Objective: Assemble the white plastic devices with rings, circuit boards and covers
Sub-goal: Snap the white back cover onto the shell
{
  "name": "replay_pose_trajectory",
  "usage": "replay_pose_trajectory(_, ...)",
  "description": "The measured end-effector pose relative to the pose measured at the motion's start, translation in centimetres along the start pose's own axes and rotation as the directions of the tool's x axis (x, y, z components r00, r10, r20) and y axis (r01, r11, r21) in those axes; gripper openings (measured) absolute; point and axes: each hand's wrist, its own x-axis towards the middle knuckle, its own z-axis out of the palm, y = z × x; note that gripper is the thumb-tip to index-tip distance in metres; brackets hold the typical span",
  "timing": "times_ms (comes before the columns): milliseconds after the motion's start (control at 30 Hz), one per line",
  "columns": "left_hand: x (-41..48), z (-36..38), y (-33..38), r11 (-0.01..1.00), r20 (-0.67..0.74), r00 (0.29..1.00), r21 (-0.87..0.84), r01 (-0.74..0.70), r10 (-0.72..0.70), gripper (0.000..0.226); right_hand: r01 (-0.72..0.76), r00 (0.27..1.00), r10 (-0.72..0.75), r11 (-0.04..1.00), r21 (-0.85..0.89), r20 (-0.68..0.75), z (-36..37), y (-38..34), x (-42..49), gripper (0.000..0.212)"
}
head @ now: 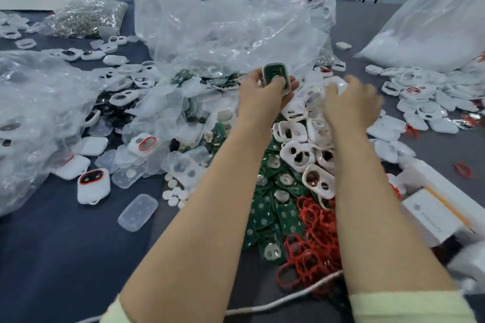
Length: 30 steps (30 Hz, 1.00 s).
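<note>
My left hand point(258, 94) holds up a white plastic device shell point(276, 76) with a green circuit board seated in it, board side facing me. My right hand point(350, 101) reaches into a heap of white shells and covers point(301, 134) and its fingers curl over a white cover point(338, 84); whether it grips that cover is unclear. Below my arms lie a pile of green circuit boards point(273, 207) and a tangle of red rings point(315, 244). Clear flat covers point(137, 212) are scattered at the left.
Large crumpled clear plastic bags point(223, 26) rise behind the hands and at the left. A full white bag point(433, 26) stands at the back right, with assembled white pieces point(425, 102) before it. White boxes point(433, 215) sit at the right edge. A white cord point(288, 296) crosses the dark table.
</note>
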Motion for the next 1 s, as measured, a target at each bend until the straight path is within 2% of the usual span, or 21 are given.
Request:
replay_pose_trajectory(100,1.2,1.2,-0.5,0.999,0.008,0.999,0.008,0.034,-0.034,0.025,-0.266,0.949,0.276,0.961,-0.079,0.154,1.0,1.9,3.5,0.058)
replay_pose_trajectory(200,2.6,1.2,-0.7,0.998,0.007,0.999,0.027,0.054,-0.054,0.024,-0.315,0.918,0.342,0.937,-0.154,0.201,2.2,2.7,6.3,0.065)
replay_pose_trajectory(367,4.2,0.4,-1.1,0.997,-0.019,0.998,0.026,0.068,-0.067,0.024,-0.172,0.932,0.223,0.966,-0.193,0.285,4.7,0.6,8.8,0.071)
replay_pose_trajectory(500,4.6,0.1,-1.6,0.998,-0.023,0.997,0.001,0.070,-0.070,0.021,-0.059,0.933,0.073,0.997,-0.050,0.354,5.6,-1.6,8.4,0.056)
replay_pose_trajectory(600,4.5,-0.2,-1.5,0.996,-0.041,0.996,-0.031,0.079,-0.080,0.021,0.023,0.951,-0.035,0.999,0.042,0.309,5.9,-2.5,7.8,0.042)
replay_pose_trajectory(700,4.3,-1.0,-1.0,0.997,-0.063,0.996,-0.041,0.060,-0.062,0.019,0.139,0.934,-0.171,0.983,0.122,0.313,5.5,-3.3,7.1,0.036)
replay_pose_trajectory(867,4.1,-2.5,1.3,0.993,-0.091,0.995,-0.111,-0.048,0.038,0.022,0.268,0.902,-0.336,0.928,0.259,0.269,4.0,-7.0,3.9,0.038)
replay_pose_trajectory(1000,3.1,-3.8,3.3,0.975,-0.161,0.976,-0.142,-0.171,0.148,0.018,0.385,0.905,-0.415,0.892,0.236,0.094,4.4,-10.7,-1.4,0.035)
